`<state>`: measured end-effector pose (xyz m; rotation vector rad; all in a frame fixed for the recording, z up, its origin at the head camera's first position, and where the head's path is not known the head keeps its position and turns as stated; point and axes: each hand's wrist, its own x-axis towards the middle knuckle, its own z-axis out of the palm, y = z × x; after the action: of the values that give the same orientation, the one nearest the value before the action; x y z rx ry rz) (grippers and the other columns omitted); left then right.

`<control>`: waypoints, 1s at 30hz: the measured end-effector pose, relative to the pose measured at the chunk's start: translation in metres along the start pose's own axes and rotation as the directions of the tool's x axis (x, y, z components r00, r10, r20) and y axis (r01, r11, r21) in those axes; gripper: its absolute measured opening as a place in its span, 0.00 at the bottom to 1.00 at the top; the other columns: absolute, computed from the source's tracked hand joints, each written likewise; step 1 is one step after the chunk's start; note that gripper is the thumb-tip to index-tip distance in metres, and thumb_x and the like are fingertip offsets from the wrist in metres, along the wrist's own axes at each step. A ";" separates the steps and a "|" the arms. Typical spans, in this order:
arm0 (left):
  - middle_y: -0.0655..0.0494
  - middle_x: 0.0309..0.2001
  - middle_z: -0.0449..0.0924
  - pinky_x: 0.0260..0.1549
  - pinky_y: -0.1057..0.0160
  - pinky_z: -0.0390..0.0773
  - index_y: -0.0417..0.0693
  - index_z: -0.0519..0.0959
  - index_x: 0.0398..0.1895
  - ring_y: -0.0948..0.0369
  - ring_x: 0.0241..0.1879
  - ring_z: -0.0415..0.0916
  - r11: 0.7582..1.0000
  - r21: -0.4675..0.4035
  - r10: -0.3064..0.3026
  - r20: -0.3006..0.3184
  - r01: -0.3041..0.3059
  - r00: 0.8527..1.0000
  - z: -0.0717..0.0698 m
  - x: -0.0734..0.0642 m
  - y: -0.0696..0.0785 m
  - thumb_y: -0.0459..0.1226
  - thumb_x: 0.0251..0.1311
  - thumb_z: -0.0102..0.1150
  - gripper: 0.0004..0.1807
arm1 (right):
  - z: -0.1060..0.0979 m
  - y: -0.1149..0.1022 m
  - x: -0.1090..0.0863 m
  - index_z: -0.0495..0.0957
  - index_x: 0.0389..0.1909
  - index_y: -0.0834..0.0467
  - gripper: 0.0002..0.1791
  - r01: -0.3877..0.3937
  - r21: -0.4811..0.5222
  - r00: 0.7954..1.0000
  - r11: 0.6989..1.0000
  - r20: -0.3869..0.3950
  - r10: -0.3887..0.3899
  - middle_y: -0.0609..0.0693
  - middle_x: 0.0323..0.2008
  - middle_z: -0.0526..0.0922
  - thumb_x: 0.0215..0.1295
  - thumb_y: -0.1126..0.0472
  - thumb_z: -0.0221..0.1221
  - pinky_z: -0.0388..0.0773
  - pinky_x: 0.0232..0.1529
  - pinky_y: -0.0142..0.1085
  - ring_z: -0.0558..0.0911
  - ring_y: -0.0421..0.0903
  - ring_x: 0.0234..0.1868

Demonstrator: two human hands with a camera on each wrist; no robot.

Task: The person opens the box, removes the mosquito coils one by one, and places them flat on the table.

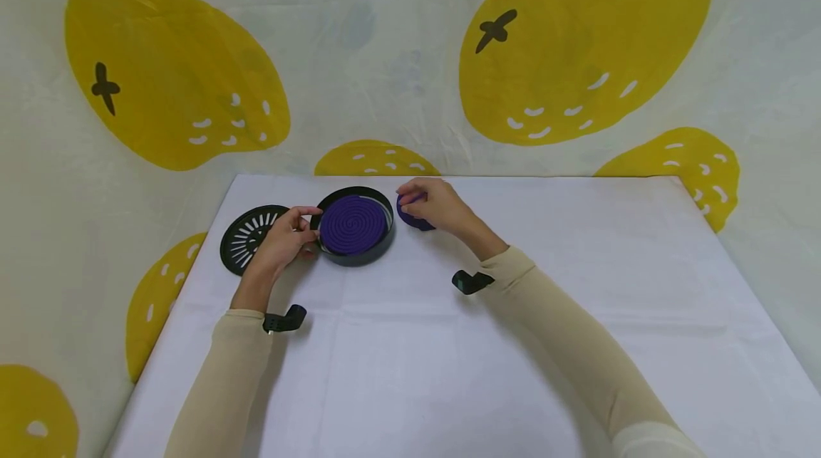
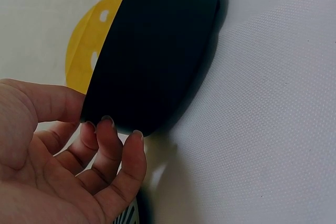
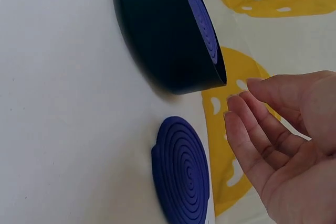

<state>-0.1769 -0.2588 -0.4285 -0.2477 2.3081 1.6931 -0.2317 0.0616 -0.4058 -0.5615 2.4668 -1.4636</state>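
Note:
A round dark tin [image 1: 359, 258] stands at the back left of the table, a large purple spiral coil [image 1: 353, 225] that looks like a mosquito coil lying inside it. My left hand [image 1: 288, 236] pinches the tin's left rim, one digit over the edge and the others curled against the outer wall. Right of the tin lies a second purple coil [image 3: 184, 174] flat on the table. Over it hovers my right hand [image 1: 431, 200], its fingers loosely bent, thumb and fingertips apart, holding nothing. In the right wrist view a gap shows between that hand [image 3: 283, 135] and the coil.
A black round slotted lid [image 1: 240, 241] lies left of the tin, partly hidden by my left hand. White cloth covers the table [image 1: 398, 358]. Behind its back edge hangs a pale curtain [image 1: 372, 52] with large yellow fruit shapes.

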 end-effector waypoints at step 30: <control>0.55 0.36 0.62 0.32 0.57 0.84 0.45 0.69 0.70 0.58 0.35 0.72 1.000 0.010 0.002 0.005 -0.002 1.000 0.000 -0.001 0.003 0.25 0.67 0.57 0.28 | 0.028 -0.024 0.012 0.82 0.56 0.59 0.18 0.010 -0.064 0.993 0.998 0.119 -0.002 0.51 0.52 0.85 0.65 0.65 0.68 0.81 0.52 0.37 0.83 0.46 0.51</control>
<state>-0.1764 -0.2577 -0.4255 -0.2389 2.3138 1.6802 -0.2266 0.0237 -0.3980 -0.6492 2.4287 -1.3171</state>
